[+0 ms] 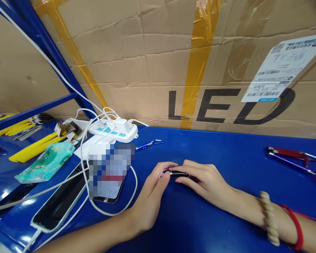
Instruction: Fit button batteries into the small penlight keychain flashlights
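Both my hands meet over the blue tabletop around a slim black pen-like object (179,174) with a silvery band, lying roughly level. My right hand (206,177) grips its right part between thumb and fingers. Thumb and fingers of my left hand (153,189) close around its left end, where a pale purplish tint shows; the tip is partly hidden. Beyond my left hand lies a small blue pen-shaped keychain light (146,145) with a carabiner clip. To the left sits a phone (110,175) with a lit, blurred screen.
A white power strip (116,130) with plugs and looping white cables stands at the back left. Another phone (60,196), a green tissue pack (46,161) and yellow tubes (33,147) lie left. Red and purple metal tools (292,153) lie right. A large cardboard box (147,63) rises behind.
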Action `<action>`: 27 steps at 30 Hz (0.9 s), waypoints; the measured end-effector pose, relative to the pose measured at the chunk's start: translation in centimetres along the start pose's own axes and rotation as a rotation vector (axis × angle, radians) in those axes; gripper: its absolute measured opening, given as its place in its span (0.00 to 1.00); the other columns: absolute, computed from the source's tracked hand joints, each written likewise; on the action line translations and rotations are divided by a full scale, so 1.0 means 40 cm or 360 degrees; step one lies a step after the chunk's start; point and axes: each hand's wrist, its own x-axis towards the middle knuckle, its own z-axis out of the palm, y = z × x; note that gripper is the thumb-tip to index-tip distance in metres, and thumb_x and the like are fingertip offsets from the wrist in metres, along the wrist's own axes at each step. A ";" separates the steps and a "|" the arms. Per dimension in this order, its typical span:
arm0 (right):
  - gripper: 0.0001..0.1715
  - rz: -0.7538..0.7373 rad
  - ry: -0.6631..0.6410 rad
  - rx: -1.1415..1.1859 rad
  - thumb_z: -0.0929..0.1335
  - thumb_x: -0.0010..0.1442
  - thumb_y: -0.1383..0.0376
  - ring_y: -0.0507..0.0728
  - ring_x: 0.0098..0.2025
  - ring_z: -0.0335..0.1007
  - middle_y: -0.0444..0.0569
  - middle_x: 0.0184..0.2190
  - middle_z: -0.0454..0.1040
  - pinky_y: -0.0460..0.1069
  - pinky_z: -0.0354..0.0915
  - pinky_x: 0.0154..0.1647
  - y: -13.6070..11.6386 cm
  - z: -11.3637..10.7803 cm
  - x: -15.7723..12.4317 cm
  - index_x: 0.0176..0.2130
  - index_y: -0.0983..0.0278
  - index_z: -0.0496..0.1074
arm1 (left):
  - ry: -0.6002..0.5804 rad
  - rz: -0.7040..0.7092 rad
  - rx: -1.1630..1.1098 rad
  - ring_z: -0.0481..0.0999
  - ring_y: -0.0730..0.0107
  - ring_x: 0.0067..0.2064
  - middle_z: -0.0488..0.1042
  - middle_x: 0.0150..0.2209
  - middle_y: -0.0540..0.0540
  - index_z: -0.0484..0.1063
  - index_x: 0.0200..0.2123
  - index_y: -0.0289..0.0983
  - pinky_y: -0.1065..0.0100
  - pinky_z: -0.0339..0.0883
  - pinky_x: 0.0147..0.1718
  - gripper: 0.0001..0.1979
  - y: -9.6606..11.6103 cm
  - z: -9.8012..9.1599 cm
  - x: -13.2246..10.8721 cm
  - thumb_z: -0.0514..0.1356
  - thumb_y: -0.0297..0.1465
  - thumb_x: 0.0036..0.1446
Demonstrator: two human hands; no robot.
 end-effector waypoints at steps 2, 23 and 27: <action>0.17 0.0015 -0.0036 0.0028 0.60 0.66 0.59 0.50 0.34 0.71 0.45 0.35 0.74 0.43 0.63 0.32 0.001 -0.002 -0.001 0.50 0.60 0.70 | -0.0003 -0.0008 0.0008 0.64 0.65 0.56 0.69 0.51 0.45 0.65 0.49 0.36 0.67 0.53 0.55 0.16 -0.001 -0.001 -0.001 0.44 0.36 0.66; 0.16 -0.0043 0.0088 0.0083 0.65 0.60 0.53 0.48 0.26 0.69 0.42 0.26 0.74 0.42 0.59 0.25 -0.004 0.001 -0.002 0.37 0.61 0.76 | -0.0018 -0.0077 0.0052 0.63 0.67 0.56 0.68 0.52 0.47 0.65 0.49 0.37 0.69 0.54 0.55 0.16 0.000 -0.002 -0.003 0.45 0.37 0.65; 0.16 -0.0062 0.0038 0.0049 0.64 0.62 0.54 0.48 0.27 0.70 0.43 0.27 0.74 0.42 0.59 0.26 -0.003 0.002 -0.003 0.36 0.62 0.76 | -0.0024 -0.0066 0.0074 0.63 0.66 0.57 0.68 0.52 0.45 0.65 0.49 0.37 0.69 0.54 0.55 0.17 0.001 -0.003 0.001 0.45 0.37 0.65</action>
